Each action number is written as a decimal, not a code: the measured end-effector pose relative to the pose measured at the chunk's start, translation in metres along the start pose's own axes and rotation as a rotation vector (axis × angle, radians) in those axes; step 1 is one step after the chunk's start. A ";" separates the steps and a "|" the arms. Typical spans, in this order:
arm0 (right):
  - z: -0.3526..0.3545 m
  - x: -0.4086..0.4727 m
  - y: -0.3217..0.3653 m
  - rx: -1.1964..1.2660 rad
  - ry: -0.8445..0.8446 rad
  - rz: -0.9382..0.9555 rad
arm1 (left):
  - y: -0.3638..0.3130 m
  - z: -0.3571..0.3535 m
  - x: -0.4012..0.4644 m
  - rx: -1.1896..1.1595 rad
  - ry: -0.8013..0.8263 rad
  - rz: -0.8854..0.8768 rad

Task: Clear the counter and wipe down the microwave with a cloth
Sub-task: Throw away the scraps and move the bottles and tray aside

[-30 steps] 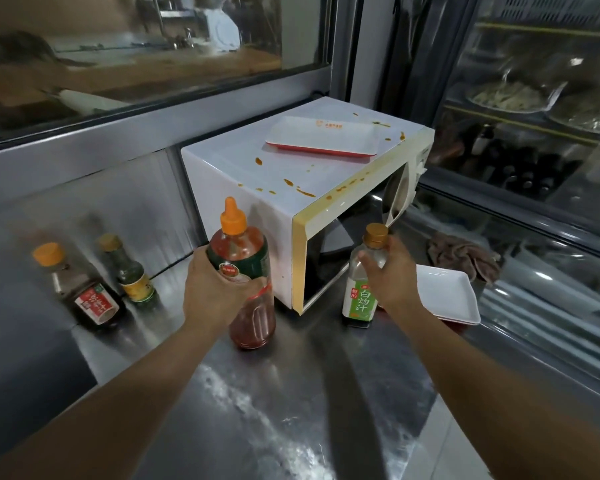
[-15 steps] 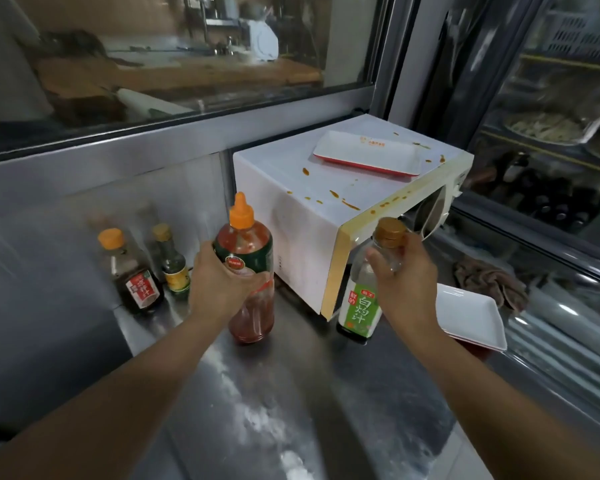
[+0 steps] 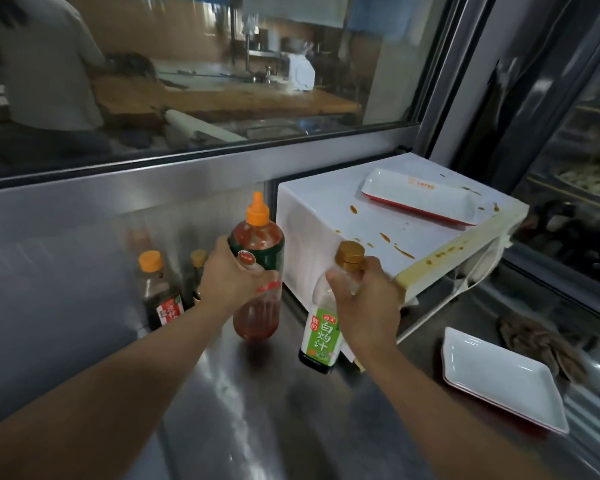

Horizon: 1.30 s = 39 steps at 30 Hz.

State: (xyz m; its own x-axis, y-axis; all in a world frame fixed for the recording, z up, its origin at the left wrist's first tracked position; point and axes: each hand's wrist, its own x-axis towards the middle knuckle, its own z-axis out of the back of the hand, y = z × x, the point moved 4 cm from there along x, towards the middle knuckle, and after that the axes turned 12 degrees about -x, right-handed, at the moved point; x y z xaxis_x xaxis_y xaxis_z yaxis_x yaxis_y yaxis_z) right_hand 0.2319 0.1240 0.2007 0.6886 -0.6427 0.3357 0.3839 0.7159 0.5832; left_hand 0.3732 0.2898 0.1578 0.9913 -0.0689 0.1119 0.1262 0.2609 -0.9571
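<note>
My left hand (image 3: 232, 277) grips a big red sauce bottle (image 3: 257, 303) with an orange nozzle cap, upright just left of the microwave. My right hand (image 3: 366, 306) holds a clear bottle with a green label (image 3: 321, 336) and a brown cap, lifted and slightly tilted in front of the microwave's corner. The white microwave (image 3: 326, 209) has brown sauce splashes on its top and front edge. A white tray with a red underside (image 3: 420, 194) lies on top of it. A brown cloth (image 3: 541, 341) is crumpled on the counter at the right.
Two smaller dark sauce bottles (image 3: 161, 296) stand against the steel back wall (image 3: 66, 254) at the left. A white rectangular plate (image 3: 503, 379) lies on the steel counter (image 3: 257, 410) at the right. A glass window runs behind; a glass-door fridge (image 3: 568, 168) stands right.
Both hands have carried their bottles leftward, away from the microwave's front. The green-label bottle has risen off the counter. The view has swung left.
</note>
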 end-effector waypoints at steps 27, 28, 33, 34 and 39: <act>-0.090 0.037 0.008 -0.082 0.141 0.074 | 0.037 -0.050 0.097 0.059 -0.060 0.006; -0.090 0.037 0.008 -0.085 0.143 0.082 | 0.037 -0.050 0.097 0.058 -0.061 0.004; -0.092 0.037 0.009 -0.075 0.145 0.095 | 0.038 -0.051 0.094 0.074 -0.045 0.007; -0.092 0.037 0.009 -0.071 0.144 0.093 | 0.037 -0.051 0.093 0.088 -0.040 0.011; -0.095 0.037 0.012 -0.074 0.139 0.099 | 0.026 -0.039 0.089 0.194 0.017 0.033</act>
State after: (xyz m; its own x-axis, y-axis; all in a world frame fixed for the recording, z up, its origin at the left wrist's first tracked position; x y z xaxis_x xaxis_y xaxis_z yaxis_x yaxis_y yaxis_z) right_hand 0.3206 0.1349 0.1503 0.8015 -0.5282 0.2804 0.3509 0.7951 0.4947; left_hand 0.4634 0.2534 0.1324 0.9945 -0.0727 0.0756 0.1001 0.4440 -0.8904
